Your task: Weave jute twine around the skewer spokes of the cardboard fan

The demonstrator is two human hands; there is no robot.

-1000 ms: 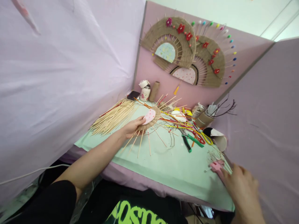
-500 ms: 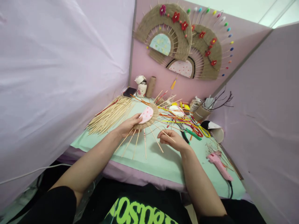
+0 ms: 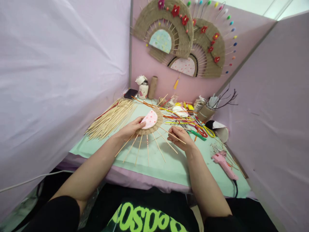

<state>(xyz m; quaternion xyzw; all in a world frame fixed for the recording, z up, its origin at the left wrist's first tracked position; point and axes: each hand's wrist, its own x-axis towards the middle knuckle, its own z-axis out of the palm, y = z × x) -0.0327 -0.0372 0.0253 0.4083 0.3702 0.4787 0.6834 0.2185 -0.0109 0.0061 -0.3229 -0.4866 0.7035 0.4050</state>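
Note:
A half-made fan lies on the green mat: a pink dotted half-disc ringed with woven jute, thin wooden sticks fanning out toward me. My left hand grips its left edge, thumb on the pink card. My right hand is just right of the fan, fingers pinched on one of its sticks.
A pile of loose bamboo sticks lies at the left. Coloured sticks, green-handled pliers and scissors clutter the back right. A pink glue gun lies at the right edge. A jute spool and a cup stand at the back. Finished fans hang on the wall.
My right hand came from the glue gun at the far right to the fan and closed on a stick. The left hand stayed on the fan. The view tilted down slightly.

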